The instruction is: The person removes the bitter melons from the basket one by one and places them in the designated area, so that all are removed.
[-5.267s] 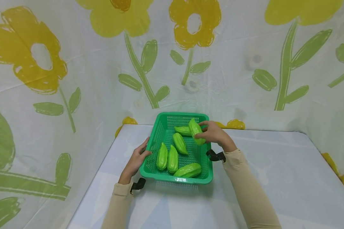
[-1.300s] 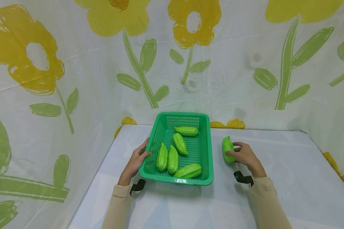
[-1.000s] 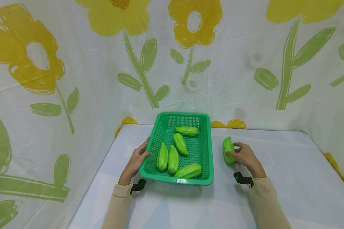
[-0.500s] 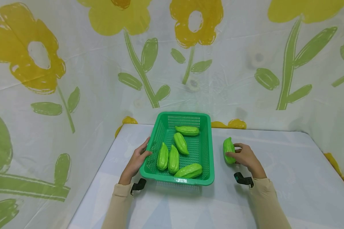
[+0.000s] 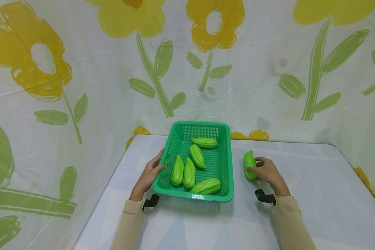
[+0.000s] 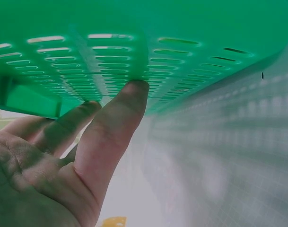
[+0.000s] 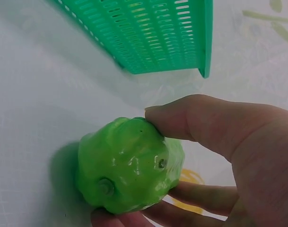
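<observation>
On the table right of the basket, my right hand [image 5: 270, 173] pinches a bright green, ridged bitter melon [image 5: 249, 164] between thumb and fingers. In the right wrist view the thumb lies on one side of the bitter melon [image 7: 127, 165], with fingers on the other. The green plastic basket [image 5: 192, 198] holds several similar bitter melons, including one along its back [image 5: 204, 142]. My left hand [image 5: 148, 175] touches the basket's left side. Seen from the left wrist, the thumb and extended fingers of the left hand [image 6: 63, 156] rest against the slotted outer wall [image 6: 120, 61].
A pale table [image 5: 315, 187] extends to the right of the right hand. Behind and to the left hangs a white curtain [image 5: 256, 59] printed with yellow flowers. Black wrist cameras sit at both cuffs, the right camera [image 5: 265, 197] close above the table.
Earlier my right hand held the bitter melon over the basket's right part; it has moved right and down to the table. Over the last second both hands stay almost still.
</observation>
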`<act>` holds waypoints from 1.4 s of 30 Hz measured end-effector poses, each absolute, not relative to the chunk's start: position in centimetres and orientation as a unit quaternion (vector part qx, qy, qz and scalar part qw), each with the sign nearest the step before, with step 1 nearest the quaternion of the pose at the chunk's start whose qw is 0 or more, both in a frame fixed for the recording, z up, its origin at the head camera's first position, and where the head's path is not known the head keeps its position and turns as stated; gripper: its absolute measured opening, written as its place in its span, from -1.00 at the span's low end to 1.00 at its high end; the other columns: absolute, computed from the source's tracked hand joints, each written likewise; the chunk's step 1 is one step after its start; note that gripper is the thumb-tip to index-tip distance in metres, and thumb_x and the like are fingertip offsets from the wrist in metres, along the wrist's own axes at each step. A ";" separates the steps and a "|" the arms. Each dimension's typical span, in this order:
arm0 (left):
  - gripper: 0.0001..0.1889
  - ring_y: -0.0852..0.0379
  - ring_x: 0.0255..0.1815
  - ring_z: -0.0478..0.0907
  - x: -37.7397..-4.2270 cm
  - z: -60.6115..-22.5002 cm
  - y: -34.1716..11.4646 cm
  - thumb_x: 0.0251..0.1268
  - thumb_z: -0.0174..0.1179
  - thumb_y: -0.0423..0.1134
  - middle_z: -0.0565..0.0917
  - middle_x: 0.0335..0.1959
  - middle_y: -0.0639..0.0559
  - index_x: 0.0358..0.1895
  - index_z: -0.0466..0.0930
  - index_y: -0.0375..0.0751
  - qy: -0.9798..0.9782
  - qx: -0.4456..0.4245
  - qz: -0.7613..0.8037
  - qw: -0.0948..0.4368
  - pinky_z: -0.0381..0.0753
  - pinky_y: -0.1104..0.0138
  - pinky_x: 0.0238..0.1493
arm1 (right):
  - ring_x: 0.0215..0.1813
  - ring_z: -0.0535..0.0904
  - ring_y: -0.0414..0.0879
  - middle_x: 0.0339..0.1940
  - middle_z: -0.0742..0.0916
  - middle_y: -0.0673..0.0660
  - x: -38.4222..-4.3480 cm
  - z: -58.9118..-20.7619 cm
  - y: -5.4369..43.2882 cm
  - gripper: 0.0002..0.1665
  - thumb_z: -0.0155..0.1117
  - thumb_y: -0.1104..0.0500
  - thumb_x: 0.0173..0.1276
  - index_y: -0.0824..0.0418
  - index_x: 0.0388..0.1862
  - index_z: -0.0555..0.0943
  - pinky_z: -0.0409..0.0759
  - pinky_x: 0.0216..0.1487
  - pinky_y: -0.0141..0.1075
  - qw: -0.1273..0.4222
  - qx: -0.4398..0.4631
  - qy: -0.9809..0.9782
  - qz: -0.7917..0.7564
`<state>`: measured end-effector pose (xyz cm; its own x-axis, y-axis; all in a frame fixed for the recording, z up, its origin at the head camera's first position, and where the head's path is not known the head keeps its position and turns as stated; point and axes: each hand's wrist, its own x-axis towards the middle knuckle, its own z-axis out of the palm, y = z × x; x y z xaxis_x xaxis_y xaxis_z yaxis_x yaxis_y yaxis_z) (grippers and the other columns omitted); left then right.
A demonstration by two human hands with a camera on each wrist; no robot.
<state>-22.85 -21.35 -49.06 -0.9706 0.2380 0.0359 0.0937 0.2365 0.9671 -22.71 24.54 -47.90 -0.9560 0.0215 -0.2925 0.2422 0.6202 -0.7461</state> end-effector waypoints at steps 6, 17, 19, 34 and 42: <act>-0.26 -0.12 0.76 -0.12 -23.0 -49.2 -21.4 0.55 -0.01 -0.32 0.00 0.73 -0.03 0.71 -0.06 -0.03 0.785 0.108 0.607 0.060 -0.01 -0.13 0.68 | 0.11 0.68 0.26 0.41 0.44 0.63 -22.5 -47.8 24.5 -0.01 0.32 -0.04 0.43 0.55 0.55 0.17 0.78 -0.07 -0.13 0.125 0.068 0.888 -0.438; -0.25 -0.11 0.76 -0.13 -23.0 -49.2 -21.4 0.55 -0.01 -0.31 -0.01 0.73 -0.03 0.71 -0.06 -0.03 0.783 0.108 0.610 0.061 -0.01 -0.13 0.68 | 0.09 0.68 0.23 0.41 0.43 0.63 -22.5 -47.7 24.6 0.00 0.33 -0.05 0.43 0.56 0.55 0.18 0.77 -0.08 -0.16 0.127 0.069 0.888 -0.436; -0.25 -0.11 0.76 -0.14 -23.0 -49.2 -21.4 0.54 0.00 -0.31 -0.01 0.73 -0.02 0.71 -0.06 -0.03 0.782 0.108 0.610 0.061 -0.01 -0.13 0.68 | 0.09 0.68 0.22 0.41 0.44 0.62 -22.5 -47.8 24.5 0.00 0.33 -0.06 0.43 0.55 0.56 0.17 0.77 -0.08 -0.16 0.128 0.073 0.888 -0.436; -0.24 -0.12 0.75 -0.09 -23.0 -49.1 -21.3 0.52 -0.01 -0.32 0.02 0.73 -0.05 0.71 -0.07 -0.04 0.784 0.105 0.609 0.061 0.02 -0.13 0.67 | 0.24 0.60 0.35 0.44 0.40 0.64 -22.5 -47.9 24.7 0.04 0.27 -0.12 0.47 0.57 0.57 0.12 0.78 0.02 -0.08 0.129 0.067 0.895 -0.423; -0.25 -0.15 0.75 -0.12 -23.0 -49.1 -21.3 0.54 -0.01 -0.31 -0.02 0.73 -0.06 0.71 -0.07 -0.03 0.789 0.108 0.602 0.058 0.00 -0.16 0.67 | 0.39 0.47 0.45 0.49 0.37 0.62 -22.5 -47.3 25.0 0.07 0.21 -0.19 0.50 0.55 0.60 0.09 0.61 0.29 0.20 0.130 0.066 0.903 -0.405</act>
<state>-22.96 -21.35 -49.14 -0.9698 0.2409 0.0384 0.1004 0.2508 0.9628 -22.48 25.01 -47.30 -0.9574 0.0133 -0.2885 0.2243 0.6633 -0.7140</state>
